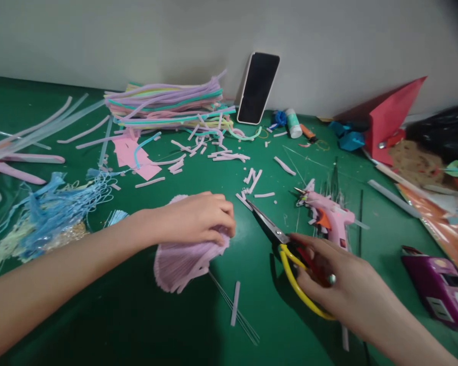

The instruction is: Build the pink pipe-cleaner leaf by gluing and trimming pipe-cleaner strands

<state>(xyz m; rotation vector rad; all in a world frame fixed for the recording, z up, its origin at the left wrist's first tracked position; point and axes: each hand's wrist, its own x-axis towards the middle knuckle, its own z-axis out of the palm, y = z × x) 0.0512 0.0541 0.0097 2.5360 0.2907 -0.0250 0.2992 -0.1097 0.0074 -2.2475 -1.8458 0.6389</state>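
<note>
My left hand (202,218) is closed over the top of a pale pink-lilac piece (179,262) made of many pipe-cleaner strips laid side by side in a fan. Its far side is hidden under my fingers. Thin wires (232,307) stick out below it, crossed by a short lilac strip (235,303). At the right, my right hand (332,274) grips scissors (277,234) by their yellow and red handles. Their blades point up and left, close together, with the tips near short cut lilac pieces (248,190) on the green table.
A pile of coloured pipe cleaners (168,104) lies at the back beside a propped-up phone (258,87). Blue tassels (57,206) spread at the left. A pink glue gun (334,221) rests beyond my right hand; a purple box-like object (440,290) sits at the right edge.
</note>
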